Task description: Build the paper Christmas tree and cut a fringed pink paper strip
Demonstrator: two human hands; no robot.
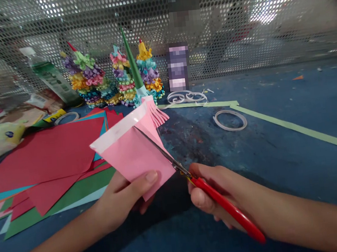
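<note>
My left hand (133, 194) pinches the lower part of a pink paper strip (132, 154), thumb on top and fingers beneath. A white band runs along the paper's upper edge, and its far end is cut into a fringe (159, 115). Red-handled scissors (225, 204) are gripped in my right hand (214, 189). One blade lies across the face of the pink paper, its tip near the white band; the other blade is mostly hidden behind the paper.
Left lies a stack of coloured paper sheets (51, 154). Behind stand several curled-paper cones (124, 78), a green-tipped cone (133, 65) and a bottle (50, 74) against a perforated metal panel (230, 27). A tape coil (230, 120) and light green strip (295, 126) lie right.
</note>
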